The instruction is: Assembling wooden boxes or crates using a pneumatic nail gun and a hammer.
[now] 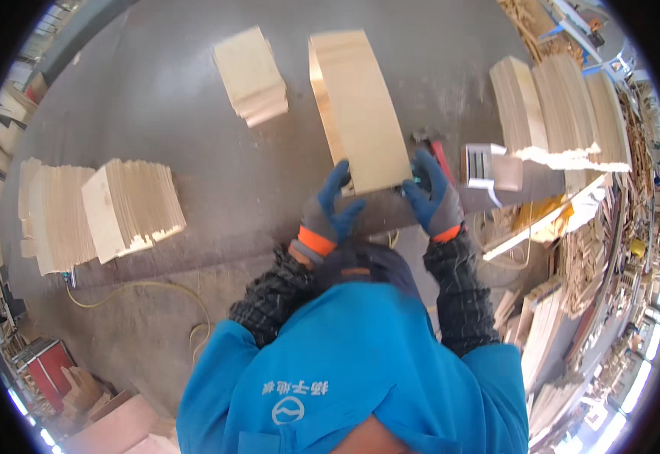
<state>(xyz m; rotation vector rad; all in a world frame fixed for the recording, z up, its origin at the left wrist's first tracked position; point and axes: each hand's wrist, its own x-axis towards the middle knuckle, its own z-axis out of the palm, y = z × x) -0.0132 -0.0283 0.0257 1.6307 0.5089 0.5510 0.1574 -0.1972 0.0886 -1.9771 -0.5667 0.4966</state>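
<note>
A tall stack of pale thin wooden boards (368,113) stands on the dark table in front of me, its near end towards my body. My left hand (331,210), in a blue and grey glove with an orange cuff, is at the stack's near left corner. Its fingers are apart, and a fingertip seems to touch the side. On the opposite side is my right hand (437,198), gloved the same way, thumb and fingers spread beside the near right corner. Whether it touches the boards, I cannot tell. Just beyond it lies a red and black tool (439,157), partly hidden.
A smaller board stack (252,76) sits farther left. More stacks stand at the left (129,204) and right (553,106) of the table (178,98). An open box with metal strips (483,166) is near the right edge. A yellowish hose (148,284) hangs below the front edge.
</note>
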